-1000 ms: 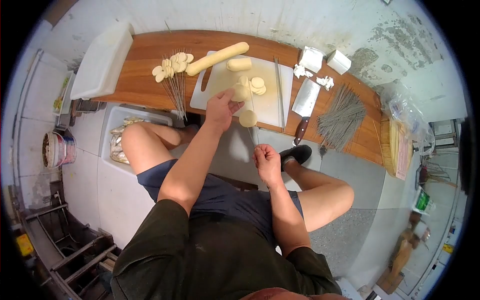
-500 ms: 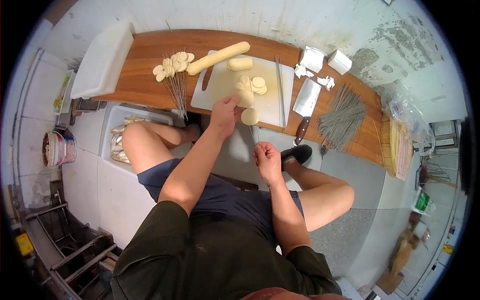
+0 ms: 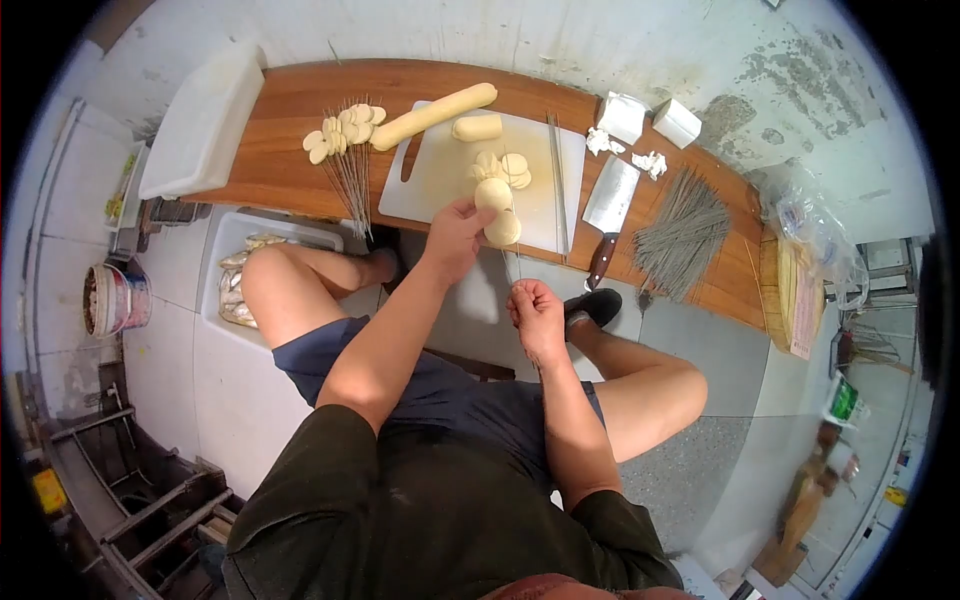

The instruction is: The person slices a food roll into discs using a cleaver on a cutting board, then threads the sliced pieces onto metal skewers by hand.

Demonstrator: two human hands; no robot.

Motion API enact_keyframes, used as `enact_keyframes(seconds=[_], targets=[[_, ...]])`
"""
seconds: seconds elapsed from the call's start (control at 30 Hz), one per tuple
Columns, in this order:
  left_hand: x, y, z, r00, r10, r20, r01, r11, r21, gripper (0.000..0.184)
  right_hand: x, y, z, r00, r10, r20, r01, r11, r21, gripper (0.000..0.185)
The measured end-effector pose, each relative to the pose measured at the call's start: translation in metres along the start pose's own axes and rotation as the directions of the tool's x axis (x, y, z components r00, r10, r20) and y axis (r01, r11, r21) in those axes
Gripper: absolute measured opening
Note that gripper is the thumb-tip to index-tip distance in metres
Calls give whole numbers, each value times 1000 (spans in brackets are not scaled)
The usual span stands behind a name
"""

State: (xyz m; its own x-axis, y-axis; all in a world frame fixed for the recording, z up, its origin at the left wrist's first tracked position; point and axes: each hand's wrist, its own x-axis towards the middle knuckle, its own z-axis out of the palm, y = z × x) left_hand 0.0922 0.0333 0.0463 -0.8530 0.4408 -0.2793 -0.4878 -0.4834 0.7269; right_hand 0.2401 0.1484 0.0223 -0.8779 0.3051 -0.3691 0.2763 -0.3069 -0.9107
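Two pale yellow round slices, the upper slice (image 3: pixel 493 194) and the lower slice (image 3: pixel 503 229), sit one above the other on thin metal skewers (image 3: pixel 511 264). My left hand (image 3: pixel 460 238) pinches the slices at their left edge. Below them, my right hand (image 3: pixel 538 318) is closed around the lower ends of the skewers. More cut slices (image 3: pixel 514 166) lie on the white cutting board (image 3: pixel 430 190) just beyond, near a short piece of the yellow roll (image 3: pixel 477 127). A long yellow roll (image 3: pixel 440 114) rests across the board's left edge.
Skewered slices (image 3: pixel 343 132) lie at left on the wooden table (image 3: pixel 290 100). A cleaver (image 3: pixel 611 200), a pile of skewers (image 3: pixel 684 235) and white blocks (image 3: pixel 677 124) are at right. Long metal sticks (image 3: pixel 558 190) lie on the board. A white bin (image 3: pixel 205 130) stands far left.
The two slices are closer together and now touch or overlap. My left hand has shifted slightly right along with them. My right hand has stayed nearly in place.
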Motion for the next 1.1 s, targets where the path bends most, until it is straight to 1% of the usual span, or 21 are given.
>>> enact_keyframes(seconds=[0.17, 0.27, 0.37, 0.57, 0.67, 0.77, 0.87, 0.97, 1.07, 1.1], targets=[[-2, -5, 1, 1000, -22, -12, 22, 1000, 21, 29, -2, -5, 3, 1000, 14, -10, -14, 1000, 2, 10], [0, -4, 0, 998, -62, -4, 63, 995, 78, 28, -3, -6, 3, 1000, 20, -20, -20, 1000, 23, 10], [-2, -5, 3, 997, -73, -5, 73, 993, 89, 29, -2, -5, 2, 999, 14, -34, -14, 1000, -13, 12], [-6, -3, 4, 995, -97, 10, 95, 992, 79, 27, -2, -6, 3, 1000, -4, -17, 4, 1000, -4, 11], [-6, -5, 4, 996, -91, 2, 90, 991, 103, 26, -2, -9, 4, 1000, 9, -16, -9, 1000, -3, 11], [-6, -2, 6, 997, -79, 24, 77, 993, 89, 25, -1, -8, 4, 1000, -8, -24, 8, 1000, -1, 11], [1, 1, 6, 999, -31, 35, 31, 1000, 2, 25, -2, -12, 4, 1000, -4, -16, 4, 1000, -4, 11], [1, 9, 13, 996, 78, -39, -81, 993, -90, 26, -1, -5, 2, 1000, -18, -25, 17, 998, -63, 11], [4, 6, 8, 995, 47, -86, -49, 999, -12, 28, -1, -2, 1, 1000, -17, 8, 17, 999, -40, 11], [4, 4, 6, 996, 40, -80, -40, 999, -10, 29, -2, -3, 1, 1000, 2, 3, -1, 999, -40, 11]])
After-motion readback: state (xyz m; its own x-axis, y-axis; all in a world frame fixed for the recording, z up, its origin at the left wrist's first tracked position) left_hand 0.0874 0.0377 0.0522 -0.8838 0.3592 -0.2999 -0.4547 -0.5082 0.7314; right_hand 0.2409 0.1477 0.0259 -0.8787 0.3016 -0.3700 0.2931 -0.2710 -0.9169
